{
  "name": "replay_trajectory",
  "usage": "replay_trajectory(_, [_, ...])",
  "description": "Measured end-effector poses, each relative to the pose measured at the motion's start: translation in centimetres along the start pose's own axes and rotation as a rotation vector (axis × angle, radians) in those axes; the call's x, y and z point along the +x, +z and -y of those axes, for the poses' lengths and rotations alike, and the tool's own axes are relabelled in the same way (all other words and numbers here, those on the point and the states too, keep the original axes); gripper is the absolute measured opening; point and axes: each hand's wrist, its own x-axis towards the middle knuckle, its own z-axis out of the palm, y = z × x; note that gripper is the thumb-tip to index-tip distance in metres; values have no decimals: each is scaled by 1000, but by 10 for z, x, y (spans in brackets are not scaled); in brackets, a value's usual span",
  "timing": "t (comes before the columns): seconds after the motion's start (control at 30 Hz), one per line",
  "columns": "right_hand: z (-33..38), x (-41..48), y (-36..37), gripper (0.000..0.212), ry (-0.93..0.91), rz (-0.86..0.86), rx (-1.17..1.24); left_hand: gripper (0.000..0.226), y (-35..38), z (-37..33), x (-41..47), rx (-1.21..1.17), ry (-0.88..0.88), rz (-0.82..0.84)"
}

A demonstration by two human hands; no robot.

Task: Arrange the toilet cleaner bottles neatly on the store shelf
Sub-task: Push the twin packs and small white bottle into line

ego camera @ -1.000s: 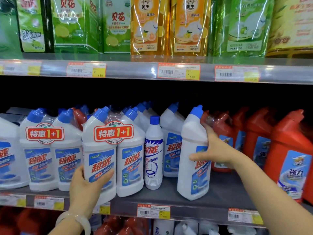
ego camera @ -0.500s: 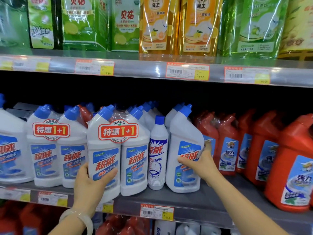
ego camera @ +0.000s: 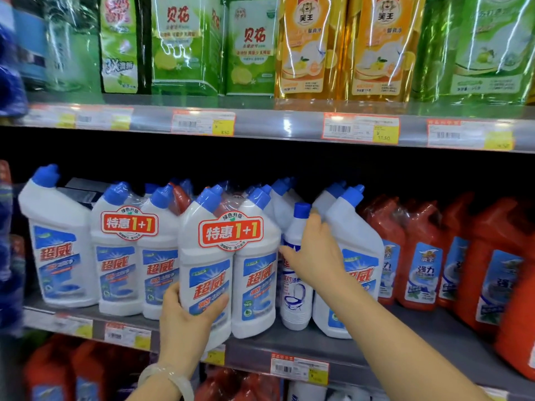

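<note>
Nearest the camera, the left hand (ego camera: 185,322) w/ a pale bangle (ego camera: 169,377) on the wrist is wrapping around the lower front of the twin-pack (ego camera: 228,264), thumb on one side, fingers on the other, clamped on the left bottle of the pair. That pack, two white bottles w/ blue caps under a red "1+1" sticker, is sitting at the shelf's front edge (ego camera: 254,351), its left base overhanging the edge a bit.

The right hand (ego camera: 315,256) is reaching in from the lower right, fingers spread, palm pressing flat against the slim white bottle (ego camera: 296,302) and touching the angled-neck bottle (ego camera: 354,247) just to its right; not closed around either, just resting open on them. Both are standing upright btwn the twin-pack and the orange-red jugs (ego camera: 419,261).

Further left, a second twin-pack (ego camera: 130,256) and a single white bottle (ego camera: 58,247) are lining the same shelf; more blue caps are showing behind. Above, price tags (ego camera: 360,130) are running along the upper rail, w/ green and yellow refill pouches (ego camera: 307,47) standing on top.
</note>
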Motion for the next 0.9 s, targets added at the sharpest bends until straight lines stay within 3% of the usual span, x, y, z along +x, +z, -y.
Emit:
replay_trajectory(0.17, [6, -3, -1, 76, 9, 45, -184, 58, -14, 3, 1, -11, 1, -31])
replay_trajectory(0.33, [4, -12, 13, 61, 39, 141, 224, 58, -25, -1, 2, -34, 18, -41])
replay_trajectory(0.53, [-3, -22, -10, 52, 82, 2, 592, 57, -20, -2, 1, -53, 6, -1])
replay_trajectory(0.7, [-12, -25, -63, 48, 12, -12, 581, 44, 5, -2, -5, -53, -15, 86])
replay_trajectory(0.9, [-47, -35, -88, 43, 93, 11, 594, 52, 43, 1, -3, -36, -46, 207])
